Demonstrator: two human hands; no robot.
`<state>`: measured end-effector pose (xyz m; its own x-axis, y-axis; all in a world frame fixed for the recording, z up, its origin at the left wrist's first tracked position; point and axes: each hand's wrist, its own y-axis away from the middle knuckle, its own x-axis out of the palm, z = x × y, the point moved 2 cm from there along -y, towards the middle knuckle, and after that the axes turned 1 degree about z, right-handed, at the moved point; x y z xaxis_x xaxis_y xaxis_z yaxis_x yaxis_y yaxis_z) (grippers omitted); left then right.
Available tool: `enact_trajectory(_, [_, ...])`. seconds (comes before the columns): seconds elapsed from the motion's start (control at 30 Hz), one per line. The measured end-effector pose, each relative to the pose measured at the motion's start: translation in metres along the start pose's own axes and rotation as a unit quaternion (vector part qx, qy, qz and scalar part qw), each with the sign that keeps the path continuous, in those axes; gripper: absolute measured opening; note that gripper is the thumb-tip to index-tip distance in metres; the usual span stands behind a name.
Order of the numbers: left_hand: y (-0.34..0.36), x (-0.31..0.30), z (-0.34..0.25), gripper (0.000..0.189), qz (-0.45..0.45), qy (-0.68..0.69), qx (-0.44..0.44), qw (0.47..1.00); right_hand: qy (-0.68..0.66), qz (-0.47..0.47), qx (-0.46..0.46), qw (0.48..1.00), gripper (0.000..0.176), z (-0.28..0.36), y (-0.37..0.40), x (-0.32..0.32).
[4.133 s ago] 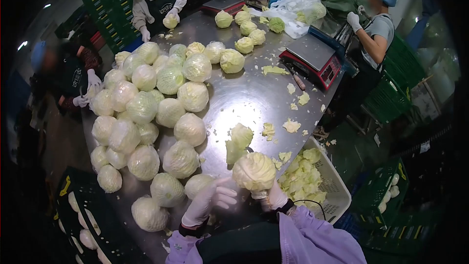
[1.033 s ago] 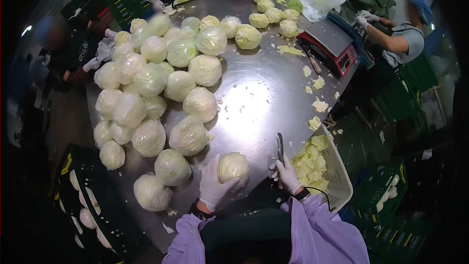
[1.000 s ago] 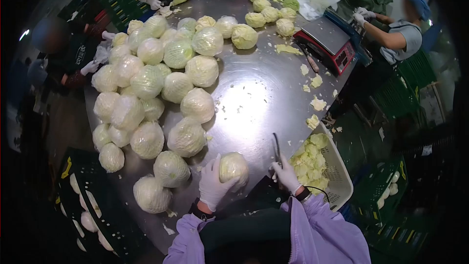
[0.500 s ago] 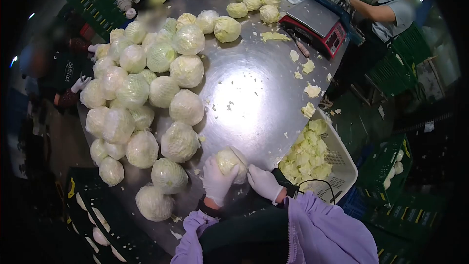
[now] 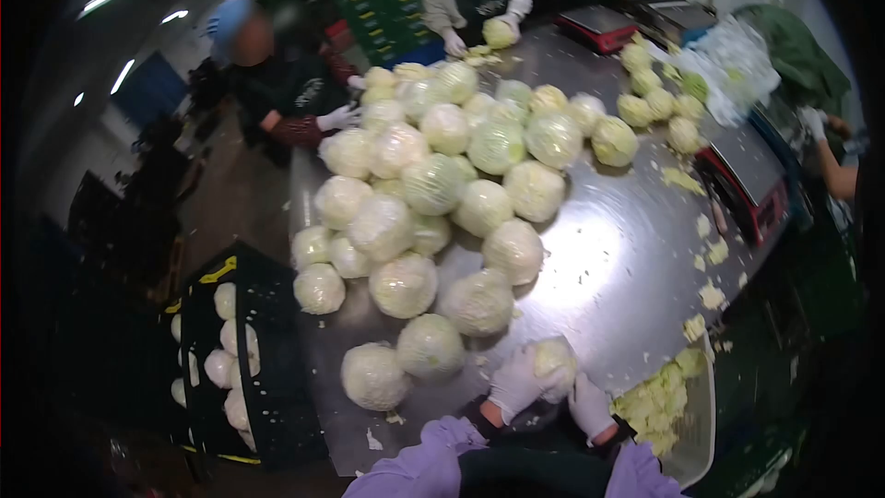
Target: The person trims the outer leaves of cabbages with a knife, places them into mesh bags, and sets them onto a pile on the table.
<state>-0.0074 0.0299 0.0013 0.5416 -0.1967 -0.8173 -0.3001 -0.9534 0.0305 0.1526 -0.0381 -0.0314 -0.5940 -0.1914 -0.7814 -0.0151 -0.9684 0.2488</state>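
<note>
A pale cabbage (image 5: 556, 364) rests at the near edge of the steel table, its surface shiny in places. My left hand (image 5: 514, 384), in a white glove, grips it from the left side. Close against the cabbage's right side is my right hand (image 5: 590, 408), also gloved, with its fingers curled. Whatever it may hold is hidden from view. Left of my hands sit two film-wrapped cabbages, one nearer cabbage (image 5: 375, 376) and one just beyond it (image 5: 430, 347).
A large heap of wrapped cabbages (image 5: 433, 184) covers the table's left. A white basket (image 5: 708, 415) of leaf trimmings stands at right. Red scales (image 5: 770, 207) sit on the right edge. A dark crate (image 5: 277, 360) holds cabbages at lower left. Co-workers (image 5: 475, 0) stand around the table.
My view has swung left, so the table and heap appear farther right. Both hands stay at the same cabbage, the left still gripping it.
</note>
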Motion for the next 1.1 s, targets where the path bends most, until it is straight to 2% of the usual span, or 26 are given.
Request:
enact_trajectory(0.03, [-0.001, -0.001, 0.002, 0.063, 0.014, 0.014, -0.007, 1.000, -0.006, 0.017, 0.005, 1.000, 0.014, 0.010, 0.006, -0.012])
enact_trajectory(0.07, [-0.003, -0.005, 0.005, 0.063, -0.009, 0.009, -0.012, 1.000, -0.012, 0.015, -0.010, 1.000, 0.015, 0.003, 0.013, -0.010])
enact_trajectory(0.13, [-0.007, -0.005, 0.007, 0.064, 0.007, 0.056, -0.034, 0.998, 0.037, 0.022, -0.025, 0.999, 0.016, -0.006, 0.032, -0.012])
enact_trajectory(0.17, [-0.010, -0.006, 0.006, 0.064, -0.008, 0.057, -0.032, 0.998, 0.056, 0.047, 0.002, 0.997, 0.016, -0.014, 0.032, -0.008])
enact_trajectory(0.23, [-0.011, -0.003, 0.003, 0.064, 0.033, -0.004, -0.027, 0.999, 0.078, 0.064, 0.038, 0.994, 0.018, -0.016, 0.017, -0.001])
enact_trajectory(0.27, [-0.012, 0.000, 0.003, 0.065, 0.035, -0.011, -0.022, 0.999, 0.081, 0.061, 0.034, 0.994, 0.018, -0.029, 0.002, 0.015])
enact_trajectory(0.33, [-0.012, -0.003, -0.005, 0.065, 0.056, -0.001, -0.034, 0.998, 0.088, 0.038, -0.039, 0.995, 0.021, -0.055, -0.030, 0.044])
enact_trajectory(0.4, [-0.012, -0.003, 0.001, 0.065, 0.074, 0.008, -0.046, 0.996, 0.073, 0.024, -0.040, 0.996, 0.021, -0.059, -0.031, 0.040])
enact_trajectory(0.47, [-0.011, 0.001, 0.030, 0.069, 0.005, 0.069, 0.012, 0.998, 0.015, -0.008, -0.026, 1.000, 0.019, -0.057, -0.019, 0.028])
enact_trajectory(0.5, [-0.010, -0.002, 0.038, 0.064, 0.015, 0.126, 0.010, 0.992, 0.021, -0.009, -0.014, 1.000, 0.019, -0.057, -0.014, 0.015])
enact_trajectory(0.53, [-0.008, -0.007, 0.044, 0.060, 0.009, 0.181, 0.025, 0.983, 0.001, 0.011, -0.059, 0.998, 0.018, -0.052, -0.007, -0.002])
enact_trajectory(0.57, [-0.007, -0.009, 0.047, 0.057, 0.015, 0.214, 0.004, 0.977, -0.022, 0.033, -0.094, 0.995, 0.017, -0.050, 0.005, -0.019])
enact_trajectory(0.6, [-0.005, -0.009, 0.050, 0.056, 0.026, 0.216, -0.035, 0.975, 0.004, 0.034, -0.123, 0.992, 0.017, -0.051, 0.011, -0.030])
enact_trajectory(0.63, [-0.006, -0.010, 0.052, 0.056, 0.006, 0.277, -0.017, 0.961, 0.026, 0.038, -0.148, 0.988, 0.018, -0.048, 0.017, -0.046])
enact_trajectory(0.67, [-0.005, -0.007, 0.056, 0.055, 0.012, 0.287, -0.057, 0.956, -0.098, 0.082, -0.047, 0.991, 0.019, -0.047, 0.029, -0.060])
enact_trajectory(0.7, [-0.007, 0.000, 0.061, 0.055, 0.002, 0.331, -0.040, 0.943, -0.220, 0.113, 0.046, 0.968, 0.021, -0.035, 0.034, -0.073])
enact_trajectory(0.77, [-0.004, 0.001, 0.062, 0.056, 0.005, 0.292, -0.022, 0.956, -0.353, 0.066, 0.132, 0.924, 0.030, -0.017, 0.034, -0.082])
enact_trajectory(0.83, [0.000, -0.004, 0.055, 0.059, -0.002, 0.259, 0.002, 0.966, -0.337, -0.095, -0.003, 0.937, 0.041, 0.004, 0.017, -0.069])
enact_trajectory(0.93, [0.003, 0.000, 0.058, 0.063, -0.012, 0.234, 0.023, 0.972, -0.307, -0.076, 0.006, 0.949, 0.046, 0.026, -0.018, -0.040])
enact_trajectory(1.0, [0.002, -0.003, 0.058, 0.065, 0.003, 0.245, 0.025, 0.969, -0.330, -0.116, -0.064, 0.935, 0.040, 0.014, -0.049, 0.000])
enact_trajectory(1.03, [0.002, -0.004, 0.059, 0.067, 0.007, 0.261, 0.021, 0.965, -0.334, -0.123, -0.059, 0.932, 0.040, 0.007, -0.059, 0.006])
enact_trajectory(1.1, [0.000, -0.003, 0.059, 0.068, 0.009, 0.246, 0.043, 0.968, -0.268, -0.105, 0.076, 0.955, 0.029, -0.007, -0.076, 0.014])
